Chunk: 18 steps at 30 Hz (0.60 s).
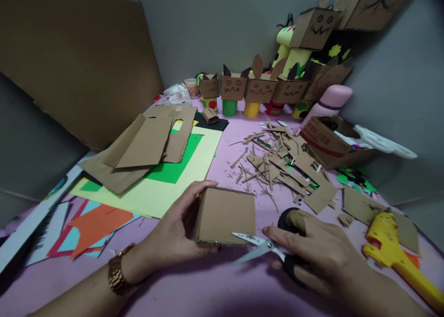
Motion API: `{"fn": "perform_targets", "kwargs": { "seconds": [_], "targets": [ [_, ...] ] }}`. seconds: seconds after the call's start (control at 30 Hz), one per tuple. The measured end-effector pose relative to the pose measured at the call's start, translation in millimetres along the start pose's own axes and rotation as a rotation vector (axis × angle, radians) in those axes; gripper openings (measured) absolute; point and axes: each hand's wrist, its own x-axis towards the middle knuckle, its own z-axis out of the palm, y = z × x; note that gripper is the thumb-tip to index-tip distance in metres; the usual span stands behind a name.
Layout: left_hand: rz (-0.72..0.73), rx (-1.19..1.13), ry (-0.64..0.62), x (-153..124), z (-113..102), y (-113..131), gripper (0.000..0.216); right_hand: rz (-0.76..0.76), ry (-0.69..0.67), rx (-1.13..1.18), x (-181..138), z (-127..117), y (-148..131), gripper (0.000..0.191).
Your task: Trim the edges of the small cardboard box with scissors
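My left hand, a gold watch on its wrist, grips a small cardboard box by its left side. Thumb and fingers wrap its edges, and the box's flat brown face is turned up toward me. In my right hand is a pair of scissors with black handles. Its blades are parted and point left at the box's near right edge; the upper blade overlaps that face. Cut scraps of cardboard lie in a heap beyond my right hand.
Cardboard sheets lie on green and yellow paper at the left. Orange paper is nearer me. A yellow glue gun rests at the right, near an open carton. Several cat-faced cardboard figures line the back wall, beside a pink bottle.
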Motion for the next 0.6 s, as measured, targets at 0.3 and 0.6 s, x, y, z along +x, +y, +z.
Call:
{"fn": "perform_targets", "kwargs": {
  "seconds": [0.3, 0.6],
  "targets": [
    [-0.013, -0.008, -0.003, -1.7, 4.4, -1.3, 0.082, -0.033, 0.041, -0.155, -1.6, 2.6, -2.2, 0.027],
    [-0.081, -0.005, 0.019, -5.0, 8.9, -0.6, 0.082, -0.056, 0.115, -0.359, -5.9, 6.6, -0.5, 0.037]
  ]
}}
